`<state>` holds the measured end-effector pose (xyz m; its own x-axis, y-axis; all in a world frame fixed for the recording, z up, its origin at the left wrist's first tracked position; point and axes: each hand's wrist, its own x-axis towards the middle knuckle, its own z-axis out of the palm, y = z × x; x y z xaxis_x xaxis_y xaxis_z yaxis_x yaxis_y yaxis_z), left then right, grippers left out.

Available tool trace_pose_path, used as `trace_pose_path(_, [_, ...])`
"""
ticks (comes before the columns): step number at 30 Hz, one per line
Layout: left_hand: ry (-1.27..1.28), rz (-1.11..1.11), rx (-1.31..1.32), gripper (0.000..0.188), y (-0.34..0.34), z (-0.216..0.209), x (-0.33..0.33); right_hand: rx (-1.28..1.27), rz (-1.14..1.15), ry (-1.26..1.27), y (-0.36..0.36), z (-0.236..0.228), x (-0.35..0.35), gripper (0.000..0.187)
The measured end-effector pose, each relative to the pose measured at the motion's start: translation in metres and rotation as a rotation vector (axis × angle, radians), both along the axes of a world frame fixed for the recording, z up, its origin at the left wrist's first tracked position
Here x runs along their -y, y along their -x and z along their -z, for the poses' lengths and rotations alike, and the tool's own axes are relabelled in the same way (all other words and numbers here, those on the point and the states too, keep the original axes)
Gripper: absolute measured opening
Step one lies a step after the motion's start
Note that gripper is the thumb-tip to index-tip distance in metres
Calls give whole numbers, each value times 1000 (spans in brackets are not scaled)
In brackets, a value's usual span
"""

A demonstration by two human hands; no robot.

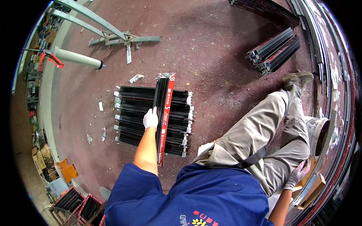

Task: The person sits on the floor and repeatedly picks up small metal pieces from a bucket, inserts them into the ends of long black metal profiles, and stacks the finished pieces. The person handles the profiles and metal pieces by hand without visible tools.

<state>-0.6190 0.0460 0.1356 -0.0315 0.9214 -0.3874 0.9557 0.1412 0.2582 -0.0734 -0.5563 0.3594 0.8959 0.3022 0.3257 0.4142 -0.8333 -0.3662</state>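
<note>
My left hand [151, 119], in a white glove, is closed round a long black profile bar [160, 98] with a red printed film along its right side. The bar lies crosswise over a row of black profile bars [135, 117] on the floor, which have scraps of clear wrap at their ends. My right hand [297, 175] wears a grey-striped glove with bare fingertips. It is beside my bent leg, close to an open cardboard box [313, 191], with its fingers stretched out. I see nothing held in it.
Two bundles of profiles [274, 51] lie at the upper right, with a longer stack [266, 10] beyond. A metal stand [126, 37] is at the upper left, near a caulking gun [75, 58] with red handles. A white bucket [316, 132] stands beside my legs. Long profiles line the right edge.
</note>
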Motion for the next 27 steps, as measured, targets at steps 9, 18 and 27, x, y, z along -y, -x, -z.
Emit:
trace_pose_path(9, [50,20,-73,63,-37,13,17,102,96,-54,1,6,8,62])
trace_pose_path(18, [28,89,-101,62,-43,15,34,-4,81,-153,-9,19,24,63])
trace_pose_path(27, [102,88,-135,71,-59,-4,32,-8,142,-208,5,21,13,58])
